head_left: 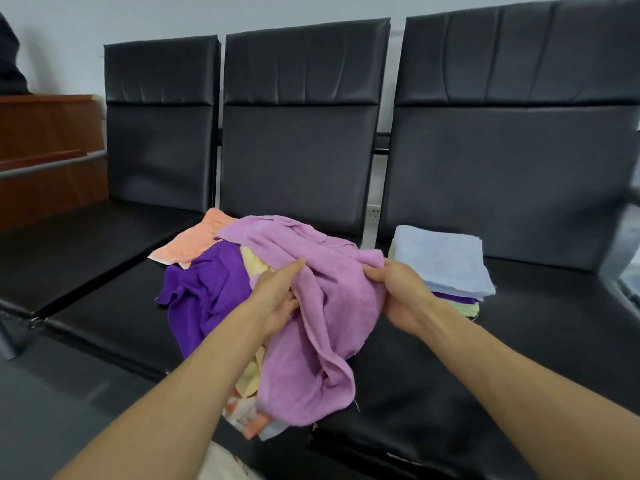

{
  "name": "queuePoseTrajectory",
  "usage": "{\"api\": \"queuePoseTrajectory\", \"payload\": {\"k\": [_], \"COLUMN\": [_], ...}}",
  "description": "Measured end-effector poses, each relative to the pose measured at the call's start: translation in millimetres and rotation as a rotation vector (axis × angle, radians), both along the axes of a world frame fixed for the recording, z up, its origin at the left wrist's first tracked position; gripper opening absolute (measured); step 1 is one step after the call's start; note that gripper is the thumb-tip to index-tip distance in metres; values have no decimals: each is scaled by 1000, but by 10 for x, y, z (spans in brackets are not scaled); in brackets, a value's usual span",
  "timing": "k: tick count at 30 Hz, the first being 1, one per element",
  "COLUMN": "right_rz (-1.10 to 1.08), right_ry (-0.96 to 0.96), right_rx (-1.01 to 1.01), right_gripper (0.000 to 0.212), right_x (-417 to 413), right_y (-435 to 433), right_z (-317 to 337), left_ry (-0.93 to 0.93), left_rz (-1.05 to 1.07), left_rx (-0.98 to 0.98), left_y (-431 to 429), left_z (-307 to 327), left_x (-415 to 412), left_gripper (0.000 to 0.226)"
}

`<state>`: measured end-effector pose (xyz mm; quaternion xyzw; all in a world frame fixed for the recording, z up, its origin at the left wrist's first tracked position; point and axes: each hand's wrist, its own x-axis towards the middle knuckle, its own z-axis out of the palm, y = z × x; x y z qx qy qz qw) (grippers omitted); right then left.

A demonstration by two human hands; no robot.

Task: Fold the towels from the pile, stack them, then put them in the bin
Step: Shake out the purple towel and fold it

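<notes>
The lilac towel (329, 306) hung bunched where I held it, my left fingers (292, 268) curled into its edge and my right fingers (375, 271) pinching its upper fold. Beneath and left of the left fingers lay the loose pile (207, 289). Just right of the right fingers sat the folded stack (446, 265), on the black seat (519, 323).

Left arm (156, 400): bare, up to the near edge.
Right arm (519, 386): bare too.
Left grip (277, 299): bare hand.
Right grip (401, 292): bare hand.
Clothes (225, 462): small pale patch at the near edge, too blurry to tell more.
</notes>
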<state>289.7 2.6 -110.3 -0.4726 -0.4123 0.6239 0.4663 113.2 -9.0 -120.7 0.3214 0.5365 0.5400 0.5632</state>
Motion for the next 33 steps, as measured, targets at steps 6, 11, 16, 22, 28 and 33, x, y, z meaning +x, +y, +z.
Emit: {"api": "queuePoseTrajectory", "payload": {"k": [6, 11, 16, 22, 28, 33], "right_rz": [5, -20, -31, 446, 154, 306], "right_ry": [-92, -74, -631, -1503, -1624, -1448], "right_rx": [188, 230, 313, -168, 92, 252], "right_gripper": [27, 22, 27, 41, 38, 40], "right_x": [432, 1037, 1650, 1989, 1852, 1638], "right_y": [-192, -475, -739, -935, -624, -457], "right_z": [317, 569, 493, -47, -321, -556], "left_ry": [127, 125, 261, 812, 956, 921], "left_rz": [-149, -382, -656, -1084, -1155, -1053], "left_rx": [140, 245, 114, 76, 15, -24], "left_y": [-19, -151, -231, -246, -188, -226], "left_z": [105, 249, 209, 23, -66, -67], "left_x": [426, 790, 1106, 1148, 1231, 1324], "left_gripper": [11, 19, 19, 25, 16, 29]}}
